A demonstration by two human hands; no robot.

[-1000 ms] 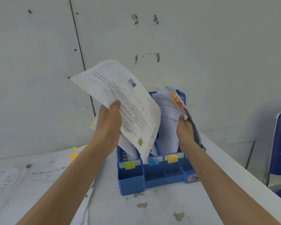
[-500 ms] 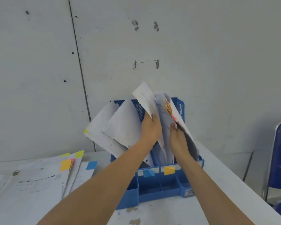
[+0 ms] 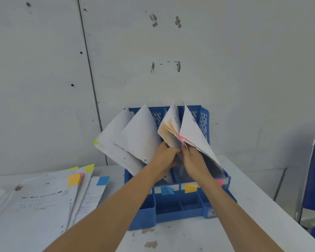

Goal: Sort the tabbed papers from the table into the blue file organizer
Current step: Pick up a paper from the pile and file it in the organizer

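- Grey wall (image 3: 225, 51) behind, white worktop (image 3: 180, 239) below; the blue file organizer (image 3: 180, 215) stands on it, near the wall.
- The left hand (image 3: 166, 154) has its grip curled on the orange-tabbed sheets (image 3: 168, 130) in a middle slot.
- The right hand (image 3: 194, 158) has its grip pinching the pink-tabbed sheets (image 3: 193, 131) in the right slot.
- Both bundles fan open on top, so I think a sheet may slip into the wrong slot or crumple if pushed down.
- The leaning sheets (image 3: 127, 139) on the left could tip out.
- Unsorted tabbed papers (image 3: 43, 202) lie on the worktop, left of the organizer.
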